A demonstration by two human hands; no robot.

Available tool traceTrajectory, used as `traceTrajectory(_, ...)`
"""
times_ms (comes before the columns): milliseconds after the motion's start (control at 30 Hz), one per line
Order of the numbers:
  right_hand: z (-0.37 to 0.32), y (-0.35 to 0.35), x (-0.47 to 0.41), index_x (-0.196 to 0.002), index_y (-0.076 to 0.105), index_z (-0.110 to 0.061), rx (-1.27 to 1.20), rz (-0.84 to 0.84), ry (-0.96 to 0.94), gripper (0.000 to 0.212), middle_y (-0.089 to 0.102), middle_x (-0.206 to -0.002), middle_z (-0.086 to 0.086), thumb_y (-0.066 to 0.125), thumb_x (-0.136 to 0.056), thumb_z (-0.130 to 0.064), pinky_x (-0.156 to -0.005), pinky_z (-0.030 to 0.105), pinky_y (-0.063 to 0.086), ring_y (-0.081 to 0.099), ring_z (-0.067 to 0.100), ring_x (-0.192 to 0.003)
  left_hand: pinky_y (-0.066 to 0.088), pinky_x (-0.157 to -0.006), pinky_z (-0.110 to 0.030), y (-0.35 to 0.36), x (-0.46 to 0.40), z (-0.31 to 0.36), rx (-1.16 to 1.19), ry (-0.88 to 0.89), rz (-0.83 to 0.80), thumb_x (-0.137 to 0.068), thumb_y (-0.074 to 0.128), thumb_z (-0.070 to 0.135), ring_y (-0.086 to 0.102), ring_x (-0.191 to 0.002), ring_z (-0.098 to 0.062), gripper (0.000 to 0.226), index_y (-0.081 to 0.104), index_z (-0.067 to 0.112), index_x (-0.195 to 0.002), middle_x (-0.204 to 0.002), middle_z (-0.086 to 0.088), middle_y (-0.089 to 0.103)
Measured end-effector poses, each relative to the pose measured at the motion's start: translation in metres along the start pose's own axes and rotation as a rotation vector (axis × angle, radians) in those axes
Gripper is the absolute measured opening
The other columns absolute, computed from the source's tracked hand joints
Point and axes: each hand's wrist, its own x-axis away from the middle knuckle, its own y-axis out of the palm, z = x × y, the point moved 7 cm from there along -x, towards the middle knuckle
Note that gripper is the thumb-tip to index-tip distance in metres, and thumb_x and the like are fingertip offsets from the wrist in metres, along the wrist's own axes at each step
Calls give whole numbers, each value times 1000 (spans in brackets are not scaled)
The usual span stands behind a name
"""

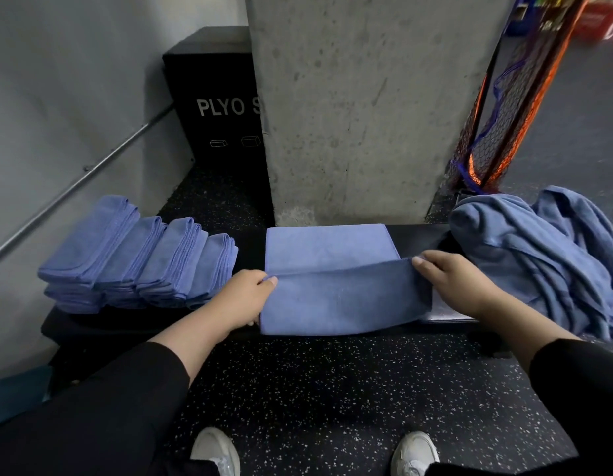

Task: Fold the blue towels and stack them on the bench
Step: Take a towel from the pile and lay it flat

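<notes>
Mid-fold on a black bench [414, 237]: one blue towel [332, 269] spread flat across the middle of the seat, its near half lifted and doubled toward the far edge. Left hand [245, 297] at the towel's left side, thumb and fingers pinching the raised edge at the corner. Right hand [449, 280] at the towel's right side, fingertips curled over the same raised edge and gripping it. Both sleeves black, forearms bare.

At the bench's left end, folded towels [136, 255] in four overlapping piles, leaning one against the next, touching each other and set apart from the towel in hand. At the right end, a loose heap of unfolded towels [545, 255], crumpled and draped over the bench's near edge, just beside the right hand. A pale sheet or card [445, 312] under the right wrist on the seat; what it is, impossible to tell.

Behind the bench, a concrete pillar [366, 108], with a black plyo box [212, 97] to its left and a netted bag [504, 115] in orange and black to its right. Below, speckled rubber floor [332, 389] and two white shoes [214, 451].
</notes>
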Motion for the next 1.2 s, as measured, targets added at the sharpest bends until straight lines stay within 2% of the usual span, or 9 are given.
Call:
traceTrajectory(100,-1,-1,-15,-65,43,-18,-86,142,42,40,39,-58,-8,50,-104,-26,-55,26,29,34,5,-56,51,-66,-46,-12,-18,12,19,18,116,-104,47,31,53,-60,-22,37,49,13,-71,-63,-5,54)
traceTrajectory(167,1,4,-27,-66,44,-19,-120,189,72,40,41,-58,-7,49,-105,-28,-57,30,30,36,9,-57,39,-59,-39,-19,-31,19,28,32,198,-103,48,30,48,-61,-21,37,48,13,-70,-63,-2,51)
traceTrajectory(267,5,16,-47,-72,50,-18,-104,203,106,36,49,-60,-6,48,-105,-30,-58,29,34,42,8,-58,26,-52,-33,-26,-52,25,-35,50,286,-104,48,29,40,-57,-17,41,41,15,-65,-59,2,44)
traceTrajectory(367,10,31,-66,-84,56,-13,-43,171,116,29,56,-69,-7,45,-106,-30,-58,33,32,48,6,-64,27,-53,-35,-20,-72,25,-117,50,308,-104,47,31,43,-61,-20,43,40,16,-65,-62,1,47)
traceTrajectory(467,20,46,-80,-88,56,-10,15,130,130,28,57,-74,-7,44,-106,-28,-63,34,25,50,16,-70,35,-61,-39,-8,-91,26,-184,74,267,-104,47,32,49,-69,-28,42,42,12,-67,-66,-5,51)
traceTrajectory(633,26,64,-94,-82,49,-4,167,28,140,35,59,-79,12,41,-106,-29,-69,40,37,53,35,-80,24,-52,-34,12,-104,23,-337,91,120,-105,45,30,44,-65,-24,44,38,12,-65,-65,-3,47)
traceTrajectory(733,20,65,-93,-80,47,-7,233,-8,147,36,58,-79,11,38,-106,-30,-67,38,33,54,35,-82,24,-51,-32,13,-104,16,-373,70,96,-105,45,31,44,-65,-22,43,40,13,-66,-67,-2,48)
traceTrajectory(900,15,65,-77,-80,48,-12,333,-104,170,35,65,-99,18,36,-107,-30,-71,35,33,55,33,-89,27,-53,-32,15,-87,12,-408,62,-5,-105,44,33,43,-63,-17,42,41,13,-68,-70,-2,50)
traceTrajectory(1200,-4,57,-22,-75,46,-12,392,-346,183,33,60,-91,8,40,-106,-24,-69,32,28,48,26,-86,28,-58,-34,16,-34,8,-380,106,-160,-106,43,32,41,-63,-15,44,39,16,-66,-69,1,45)
